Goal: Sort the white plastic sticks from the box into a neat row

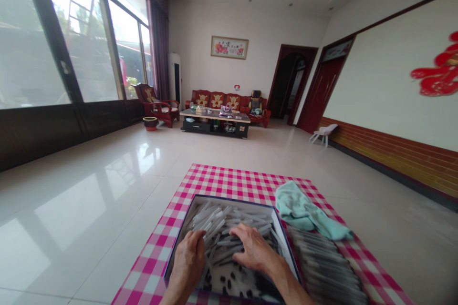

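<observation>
A shallow box (232, 200) with a dark blue rim and white inside holds many loose translucent plastic tubes (209, 217). Small black caps or plugs (222, 278) are scattered near its front. Over the box's left part, my left hand (189, 253) is closed, thumb against the curled fingers; what it pinches, if anything, is hidden. My right hand (252, 247) reaches in from the right above the tubes, its thumb and fingers spread apart with nothing seen between them. To the right of the box lies a blurred row of dark-tipped tubes (324, 267).
A pink-and-white checked tablecloth (157, 248) covers the table. Crumpled on its far right is a mint-green cloth (304, 209). Across the tiled floor stand a low coffee table (214, 115), a wooden sofa (217, 100) and a small pale chair (325, 132).
</observation>
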Motion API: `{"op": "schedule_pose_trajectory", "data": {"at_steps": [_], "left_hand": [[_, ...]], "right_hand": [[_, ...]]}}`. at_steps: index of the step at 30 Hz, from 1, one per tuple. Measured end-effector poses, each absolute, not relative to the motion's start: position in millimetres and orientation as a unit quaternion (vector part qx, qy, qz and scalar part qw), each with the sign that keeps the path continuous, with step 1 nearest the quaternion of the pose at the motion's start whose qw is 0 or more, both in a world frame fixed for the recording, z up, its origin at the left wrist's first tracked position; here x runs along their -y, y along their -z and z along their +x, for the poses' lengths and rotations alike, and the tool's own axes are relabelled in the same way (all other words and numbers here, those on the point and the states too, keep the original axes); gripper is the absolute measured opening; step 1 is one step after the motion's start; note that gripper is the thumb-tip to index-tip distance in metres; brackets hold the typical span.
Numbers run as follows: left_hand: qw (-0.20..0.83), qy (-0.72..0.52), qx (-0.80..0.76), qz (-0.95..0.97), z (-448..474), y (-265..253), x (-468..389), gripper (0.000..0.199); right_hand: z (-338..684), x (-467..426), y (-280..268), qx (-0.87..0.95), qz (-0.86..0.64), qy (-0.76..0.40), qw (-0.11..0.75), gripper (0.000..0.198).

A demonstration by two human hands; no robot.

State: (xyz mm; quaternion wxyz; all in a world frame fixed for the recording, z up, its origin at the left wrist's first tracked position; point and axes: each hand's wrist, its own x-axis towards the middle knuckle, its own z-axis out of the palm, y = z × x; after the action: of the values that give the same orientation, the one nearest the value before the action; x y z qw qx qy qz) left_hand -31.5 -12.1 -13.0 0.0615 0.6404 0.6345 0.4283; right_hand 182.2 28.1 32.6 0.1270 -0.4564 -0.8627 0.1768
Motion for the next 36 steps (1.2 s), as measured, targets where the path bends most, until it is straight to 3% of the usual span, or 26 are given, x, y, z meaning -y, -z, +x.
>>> {"op": "schedule_pose_trajectory", "data": {"at_steps": [5, 8, 11, 14, 18, 25, 30, 36], "left_hand": [[0.054, -0.428, -0.635, 0.64, -31.6, 13.7, 11.7, 0.03], [0.052, -0.438, -0.63, 0.639, -31.6, 14.1, 11.6, 0.029], [0.052, -0.437, -0.63, 0.64, -31.7, 13.6, 12.0, 0.029], [0.055, -0.428, -0.629, 0.647, -31.6, 12.5, 12.4, 0.03], [0.056, -0.427, -0.623, 0.653, -31.3, 12.2, 13.1, 0.03], [0.063, -0.419, -0.607, 0.673, -32.3, 17.1, 13.1, 0.03], [0.05, -0.408, -0.606, 0.681, -32.3, 21.5, 10.9, 0.028], [0.06, -0.377, -0.592, 0.709, -30.7, 20.2, 12.3, 0.025]], "right_hand": [[187.0, -10.9, -42.2, 0.879, -0.438, -0.157, 0.108, 0.048], [187.9, -0.5, -47.6, 0.879, -0.438, -0.13, 0.137, 0.027], [186.2, 6.6, -41.1, 0.885, -0.443, -0.111, 0.09, 0.008], [183.2, 10.1, -23.7, 0.876, -0.474, -0.089, 0.026, 0.011], [181.4, 14.4, -2.8, 0.877, -0.475, -0.076, 0.007, 0.025], [177.3, 19.9, -0.8, 0.865, -0.496, -0.071, 0.039, 0.038], [178.9, 15.3, -15.0, 0.839, -0.524, -0.137, 0.06, 0.022], [193.8, 18.2, -22.0, 0.826, -0.524, -0.171, 0.121, 0.025]]}}
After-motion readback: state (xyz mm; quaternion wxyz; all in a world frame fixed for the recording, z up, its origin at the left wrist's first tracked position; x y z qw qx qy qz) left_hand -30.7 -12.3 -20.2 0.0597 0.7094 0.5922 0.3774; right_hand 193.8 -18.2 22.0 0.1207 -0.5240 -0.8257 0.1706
